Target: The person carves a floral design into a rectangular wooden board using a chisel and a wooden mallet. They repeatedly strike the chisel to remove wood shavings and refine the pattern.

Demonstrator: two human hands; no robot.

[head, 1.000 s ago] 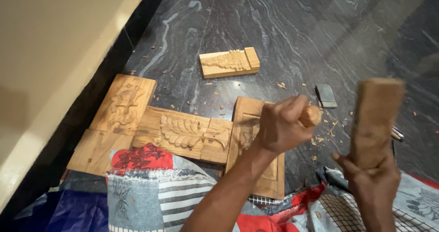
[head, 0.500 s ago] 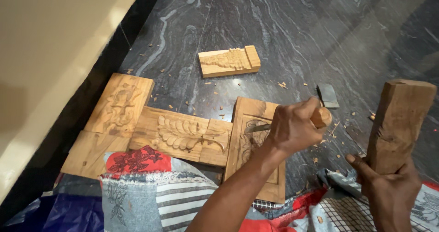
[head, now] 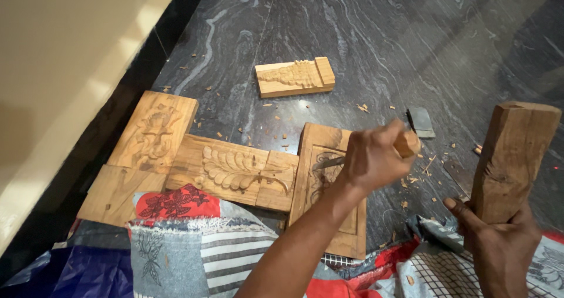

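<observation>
Carved panel, on dark stone floor. Left hand: fingers wrapped around chisel, blade on panel. Right hand, right of panel: fingers gripping upright wooden mallet.

Dark veined stone floor meets cream wall.
</observation>
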